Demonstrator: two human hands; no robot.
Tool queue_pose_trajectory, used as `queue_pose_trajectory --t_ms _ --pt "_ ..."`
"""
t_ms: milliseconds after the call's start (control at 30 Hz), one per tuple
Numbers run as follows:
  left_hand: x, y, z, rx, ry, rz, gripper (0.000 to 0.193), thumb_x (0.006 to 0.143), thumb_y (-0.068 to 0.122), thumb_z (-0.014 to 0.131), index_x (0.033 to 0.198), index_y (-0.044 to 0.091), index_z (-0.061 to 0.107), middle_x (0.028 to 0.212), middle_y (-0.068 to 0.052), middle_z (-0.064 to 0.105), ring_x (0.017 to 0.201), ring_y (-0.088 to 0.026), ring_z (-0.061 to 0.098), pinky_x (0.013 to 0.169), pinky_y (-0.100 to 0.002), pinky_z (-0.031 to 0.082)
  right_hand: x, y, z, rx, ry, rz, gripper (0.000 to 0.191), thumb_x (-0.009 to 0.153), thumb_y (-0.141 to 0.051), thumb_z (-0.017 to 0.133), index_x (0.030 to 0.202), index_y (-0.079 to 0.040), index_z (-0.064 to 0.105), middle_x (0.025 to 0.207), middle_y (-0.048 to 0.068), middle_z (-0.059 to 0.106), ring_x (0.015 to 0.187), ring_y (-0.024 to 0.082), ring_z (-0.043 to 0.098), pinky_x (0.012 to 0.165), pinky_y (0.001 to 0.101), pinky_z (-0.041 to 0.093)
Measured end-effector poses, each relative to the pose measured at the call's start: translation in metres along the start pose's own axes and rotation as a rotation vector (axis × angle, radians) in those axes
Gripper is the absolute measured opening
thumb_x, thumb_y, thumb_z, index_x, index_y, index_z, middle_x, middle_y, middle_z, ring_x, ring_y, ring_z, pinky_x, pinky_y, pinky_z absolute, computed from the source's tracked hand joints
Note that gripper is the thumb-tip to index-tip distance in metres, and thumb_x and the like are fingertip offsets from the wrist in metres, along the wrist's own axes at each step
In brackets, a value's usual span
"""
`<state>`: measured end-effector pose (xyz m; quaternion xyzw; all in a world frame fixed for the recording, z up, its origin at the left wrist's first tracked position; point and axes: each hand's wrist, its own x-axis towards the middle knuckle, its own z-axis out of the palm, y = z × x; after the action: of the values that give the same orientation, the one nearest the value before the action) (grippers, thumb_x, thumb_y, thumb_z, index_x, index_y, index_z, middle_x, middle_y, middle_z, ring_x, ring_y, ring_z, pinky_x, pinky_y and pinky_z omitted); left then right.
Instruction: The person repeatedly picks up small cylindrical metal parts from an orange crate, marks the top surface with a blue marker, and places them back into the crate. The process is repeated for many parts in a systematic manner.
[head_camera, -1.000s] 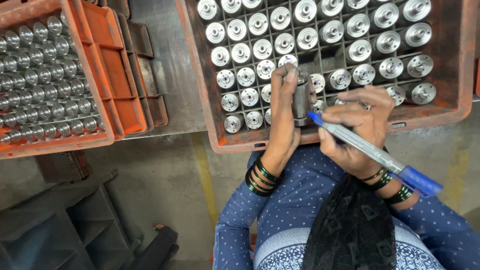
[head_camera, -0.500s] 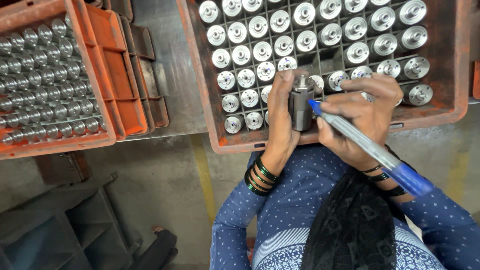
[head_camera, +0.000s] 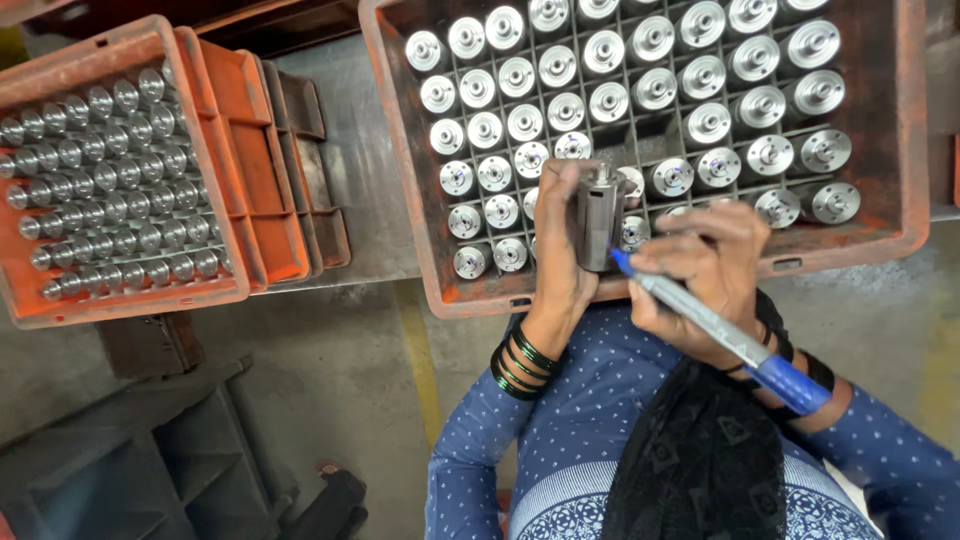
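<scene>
My left hand (head_camera: 560, 250) grips a grey metal cylinder (head_camera: 600, 215), holding it upright over the near edge of an orange crate (head_camera: 400, 190). My right hand (head_camera: 705, 275) holds a blue marker pen (head_camera: 725, 330) with its tip touching the cylinder's lower side. The crate holds several shiny metal cylinders (head_camera: 650, 90) standing in a grid of cells. Dark bangles circle both wrists.
A second orange crate (head_camera: 225, 200) at the left is packed with several smaller metal parts (head_camera: 100, 170), with empty orange crates nested beside it. Both crates rest on a grey metal table (head_camera: 370, 170). A dark metal frame (head_camera: 130, 470) stands on the concrete floor at lower left.
The cylinder has been lifted slightly and turned more upright in my left hand. The pen tip stays against its side.
</scene>
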<state>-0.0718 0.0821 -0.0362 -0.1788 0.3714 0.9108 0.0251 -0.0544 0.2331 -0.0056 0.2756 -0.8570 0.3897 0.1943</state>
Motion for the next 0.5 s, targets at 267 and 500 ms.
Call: queue_pose_trajectory --t_ms 267,500 --pt "0.018 0.034 0.027 0.899 -0.277 0.415 0.043 0.093 0.01 0.077 0.125 0.004 0.048 0.118 -0.008 0.062 0.108 -0.017 0.066 0.092 -0.033 0.061 -0.014 0.032 -0.031 0.074 0.184 0.286 0.022 0.097 -0.023 0.072 0.104 -0.006 0.059 0.109 0.014 0.056 0.121 0.03 0.049 0.108 0.0437 0.043" --pt "0.057 0.049 0.042 1.436 -0.715 0.64 0.047 0.088 0.002 0.075 0.129 0.008 0.052 0.117 -0.011 0.063 0.111 -0.035 0.063 0.094 -0.046 0.051 -0.016 0.045 -0.037 0.083 0.259 0.41 0.03 0.104 -0.028 0.075 0.114 -0.006 0.057 0.107 0.008 0.064 0.125 0.024 0.052 0.104 0.0361 0.045"
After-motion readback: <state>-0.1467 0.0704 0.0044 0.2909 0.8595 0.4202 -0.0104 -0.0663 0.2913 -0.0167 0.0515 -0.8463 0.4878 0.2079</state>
